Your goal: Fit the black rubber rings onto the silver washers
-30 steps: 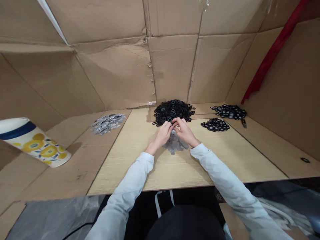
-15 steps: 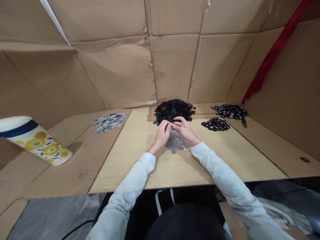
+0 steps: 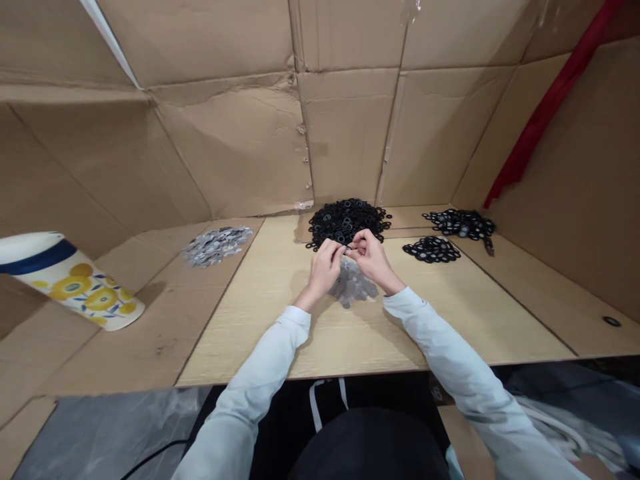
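My left hand [image 3: 325, 268] and my right hand [image 3: 371, 259] meet fingertip to fingertip, both pinching a small black ring [image 3: 347, 249]. Its details are mostly hidden by the fingers. Just beyond the fingertips rises a heap of black rings [image 3: 347, 217]. Below and partly behind my hands lies a small pile of thin, translucent grey discs [image 3: 352, 288]. To the right, a flat group of black rings with pale centres [image 3: 431, 249] rests on the pale board.
A larger pile of pale-centred rings [image 3: 465, 224] lies at the back right. Silvery discs [image 3: 217, 245] are spread at the left. A flower-patterned cylinder [image 3: 95, 290] leans at far left. One ring [image 3: 611, 321] lies at far right. Cardboard walls [image 3: 350, 133] enclose the pale board [image 3: 260, 320].
My right hand has shifted slightly and its fingers have curled in more, with the fingertips at the small ring. My left hand has barely moved. The piles look the same.
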{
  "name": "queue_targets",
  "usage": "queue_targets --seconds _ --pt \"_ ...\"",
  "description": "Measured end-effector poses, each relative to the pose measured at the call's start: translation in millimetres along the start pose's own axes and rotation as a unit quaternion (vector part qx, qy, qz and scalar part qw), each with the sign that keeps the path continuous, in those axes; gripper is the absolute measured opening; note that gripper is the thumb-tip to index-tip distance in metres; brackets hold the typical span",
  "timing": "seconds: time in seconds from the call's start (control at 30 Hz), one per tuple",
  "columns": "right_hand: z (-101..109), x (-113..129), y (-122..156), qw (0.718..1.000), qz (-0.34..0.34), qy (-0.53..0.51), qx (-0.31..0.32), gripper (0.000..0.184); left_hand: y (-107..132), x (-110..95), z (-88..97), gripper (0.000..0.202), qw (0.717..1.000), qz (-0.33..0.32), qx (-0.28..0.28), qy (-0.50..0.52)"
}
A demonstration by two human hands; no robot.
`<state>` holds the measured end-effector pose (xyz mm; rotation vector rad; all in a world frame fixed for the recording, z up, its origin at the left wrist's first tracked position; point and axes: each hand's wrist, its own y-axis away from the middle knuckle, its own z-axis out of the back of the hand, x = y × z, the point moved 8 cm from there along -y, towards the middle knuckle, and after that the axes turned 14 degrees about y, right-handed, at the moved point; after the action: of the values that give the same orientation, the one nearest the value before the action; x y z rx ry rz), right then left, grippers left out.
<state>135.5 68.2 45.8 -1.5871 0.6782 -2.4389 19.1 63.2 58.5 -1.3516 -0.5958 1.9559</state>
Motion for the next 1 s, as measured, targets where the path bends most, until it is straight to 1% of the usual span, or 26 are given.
queue_targets --seconds 0.1,0.17,0.23,0.3,0.37,0.4,0.5,0.57,0.63,0.67,0.7,0.83,1.0 --pt "3 14 3 0.992 0.068 0.106 -0.023 0.018 0 0 -2.1 0.023 0.999 -0.013 0.027 -0.04" --pt "2 19 5 0.984 0.111 0.138 -0.02 0.015 -1 3 -4.7 0.023 0.996 -0.009 0.06 -0.057" --pt "0 17 5 0.984 0.122 0.131 -0.006 0.017 -1 6 -7.9 0.022 0.993 -0.004 0.102 -0.063" --pt "-3 8 2 0.992 0.094 0.079 0.02 0.024 -2 9 -8.4 0.022 0.992 0.005 0.119 -0.05" --pt "-7 -3 0 0.998 0.038 -0.016 0.043 0.032 -3 13 -5.7 0.023 0.995 0.023 0.098 -0.013" --pt "-9 -8 -1 0.996 0.007 -0.07 0.05 0.036 -3 15 -4.4 0.024 0.996 0.037 0.08 0.013" --pt "-15 -18 2 0.974 -0.082 -0.202 0.051 0.043 0 25 -5.5 0.024 0.99 0.094 0.033 0.102" --pt "-18 -19 5 0.96 -0.121 -0.246 0.051 0.046 4 33 -10.4 0.027 0.976 0.142 0.024 0.163" --pt "-19 -17 8 0.958 -0.128 -0.251 0.058 0.047 7 38 -14.5 0.03 0.96 0.182 0.023 0.211" --pt "-19 -14 8 0.961 -0.121 -0.241 0.062 0.047 8 39 -15.2 0.032 0.955 0.19 0.024 0.225" --pt "-19 -12 9 0.965 -0.112 -0.227 0.067 0.048 7 38 -14.6 0.033 0.955 0.188 0.023 0.228" --pt "-19 -6 9 0.972 -0.088 -0.202 0.076 0.048 2 29 -6.1 0.035 0.972 0.134 -0.006 0.194" --pt "-18 -8 8 0.978 -0.076 -0.186 0.057 0.046 4 20 0.5 0.03 0.981 0.106 -0.051 0.153"
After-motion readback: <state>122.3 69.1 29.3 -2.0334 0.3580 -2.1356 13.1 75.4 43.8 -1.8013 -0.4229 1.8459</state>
